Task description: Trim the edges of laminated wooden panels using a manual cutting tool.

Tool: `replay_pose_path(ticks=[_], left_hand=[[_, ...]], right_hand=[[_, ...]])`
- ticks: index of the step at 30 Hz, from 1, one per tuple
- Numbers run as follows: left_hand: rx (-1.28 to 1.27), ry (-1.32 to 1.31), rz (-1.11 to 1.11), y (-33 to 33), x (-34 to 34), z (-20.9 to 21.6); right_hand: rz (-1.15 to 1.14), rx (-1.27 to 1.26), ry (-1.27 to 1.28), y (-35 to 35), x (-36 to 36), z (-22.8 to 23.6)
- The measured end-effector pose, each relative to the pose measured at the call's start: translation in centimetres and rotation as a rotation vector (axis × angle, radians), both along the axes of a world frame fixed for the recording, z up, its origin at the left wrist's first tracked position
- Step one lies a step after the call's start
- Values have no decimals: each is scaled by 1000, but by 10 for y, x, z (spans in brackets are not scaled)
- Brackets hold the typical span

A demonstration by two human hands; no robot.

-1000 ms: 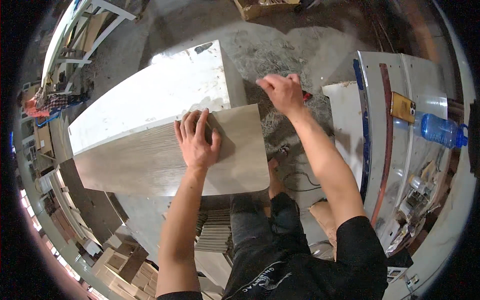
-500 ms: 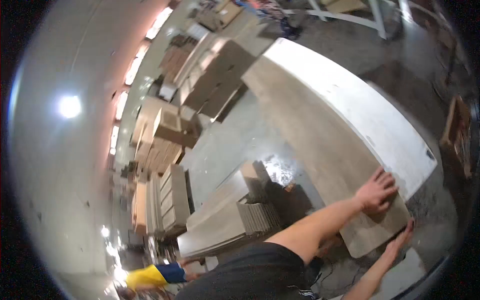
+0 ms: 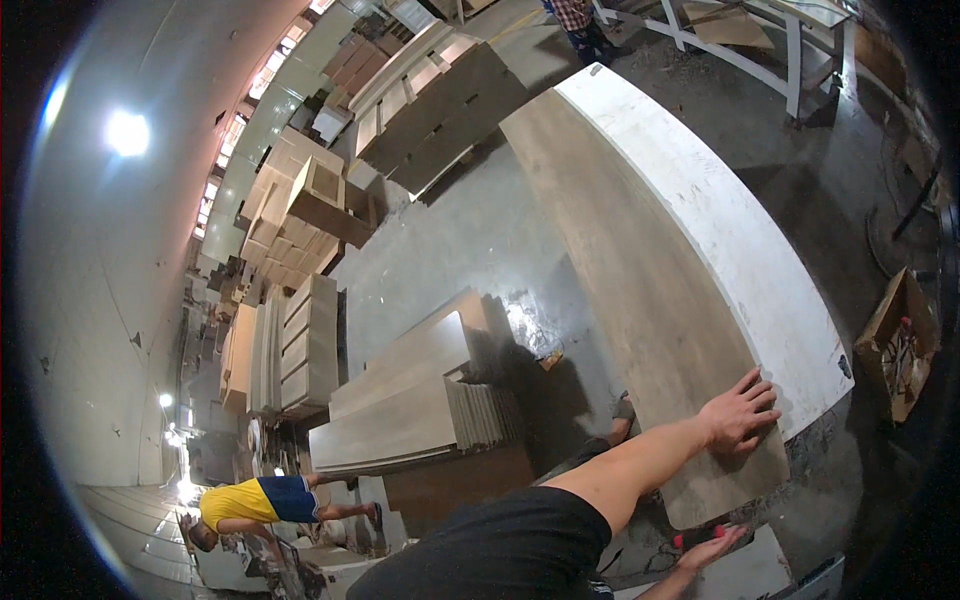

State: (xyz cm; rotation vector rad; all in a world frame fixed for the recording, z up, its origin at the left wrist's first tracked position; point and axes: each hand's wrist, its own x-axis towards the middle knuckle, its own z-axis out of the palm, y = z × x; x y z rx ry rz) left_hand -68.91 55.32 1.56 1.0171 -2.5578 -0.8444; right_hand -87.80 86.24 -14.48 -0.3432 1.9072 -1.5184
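Observation:
A long brown wooden board (image 3: pixel 640 270) lies along a white panel (image 3: pixel 700 190) with scuffed marks. My left hand (image 3: pixel 738 412) rests flat on the brown board near its close end, fingers spread, the fingertips reaching the white panel. Beyond the board's rounded close end, my right hand (image 3: pixel 708 550) is held low with its fingers stretched out. Right beside it is a red and black object (image 3: pixel 698 537), partly hidden, whose kind I cannot make out. Nothing is plainly gripped in either hand.
Stacked grey-brown panels (image 3: pixel 400 410) stand left of the board, with more wooden stacks (image 3: pixel 440 110) farther off. An open cardboard box (image 3: pixel 900 345) sits at right. A person in a yellow shirt (image 3: pixel 240 503) is at lower left; another person (image 3: pixel 575 20) stands at the far end.
My right hand has dropped away from the board's end edge and turned more level. My left hand stays on the board. The view has shifted, showing more of the person in yellow.

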Motion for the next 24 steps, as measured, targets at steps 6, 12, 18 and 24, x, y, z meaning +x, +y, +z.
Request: replay_pose_path(ticks=[6, 12, 18, 24], left_hand=[[-116, 54, 19, -5, -1, -22], [-200, 92, 51, 5, -4, -29], [134, 7, -5, 13, -18, -9], [360, -216, 83, -12, 14, 29]], right_hand=[[348, 182, 495, -101, -56, 37], [694, 42, 784, -129, -66, 82], [480, -46, 471, -65, -55, 60], [767, 101, 591, 14, 93, 132]])
